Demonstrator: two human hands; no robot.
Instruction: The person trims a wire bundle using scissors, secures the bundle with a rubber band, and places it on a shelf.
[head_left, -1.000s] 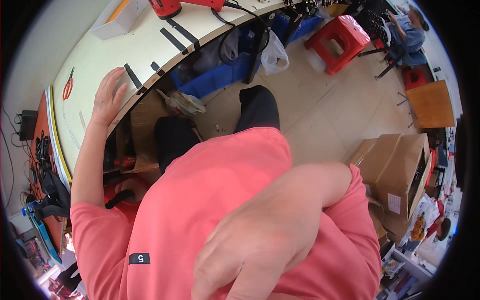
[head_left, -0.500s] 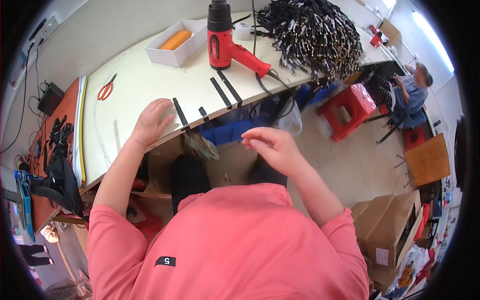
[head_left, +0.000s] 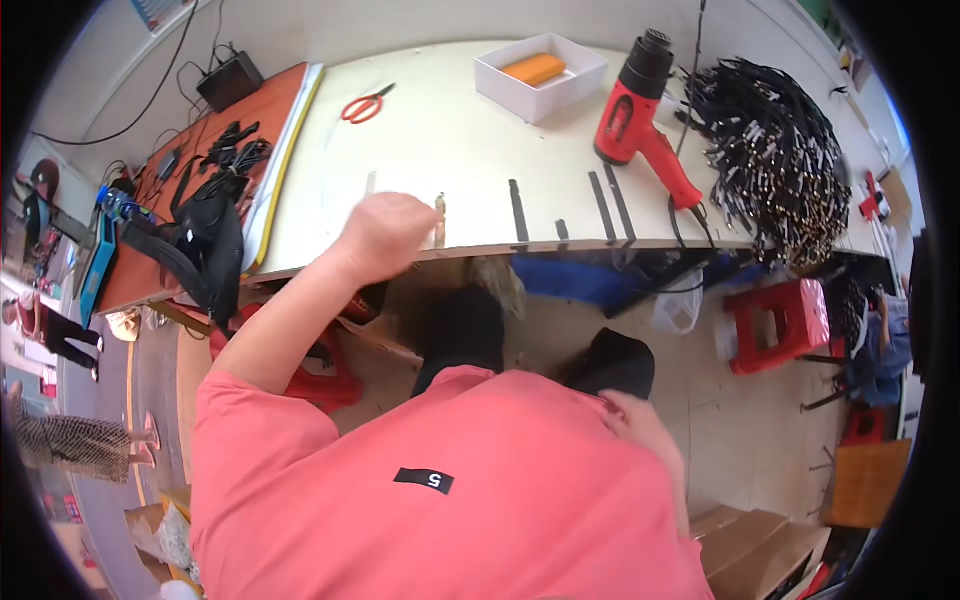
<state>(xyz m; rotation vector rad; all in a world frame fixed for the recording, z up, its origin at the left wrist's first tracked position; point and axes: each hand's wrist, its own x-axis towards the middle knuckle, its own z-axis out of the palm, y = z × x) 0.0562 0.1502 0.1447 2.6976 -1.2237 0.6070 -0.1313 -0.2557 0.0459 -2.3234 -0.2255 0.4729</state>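
Note:
My left hand (head_left: 388,236) is over the near edge of the white table, its fingers curled closed. Right beside its fingertips is a slim brass-coloured piece (head_left: 440,220); whether the fingers grip it or anything else is hidden. My right hand (head_left: 637,425) is low at the hem of my pink shirt (head_left: 500,470), its fingers closed at the cloth. To the right of the brass-coloured piece, black strips lie across the table's edge: a long one (head_left: 518,210), a short one (head_left: 562,230) and a pair (head_left: 603,205). A thin grey strip (head_left: 371,183) lies beyond my left hand.
Orange-handled scissors (head_left: 366,106) lie farther back. A white box (head_left: 540,85) holds an orange block. A red heat gun (head_left: 635,110) stands beside a heap of black cables (head_left: 775,150). Black straps and a bag (head_left: 215,235) are at left. A red stool (head_left: 775,325) stands at right.
The view has swung left. My left hand, flat on the table before, has curled closed, and the brass-coloured piece shows beside it. My right hand has dropped back to my shirt hem.

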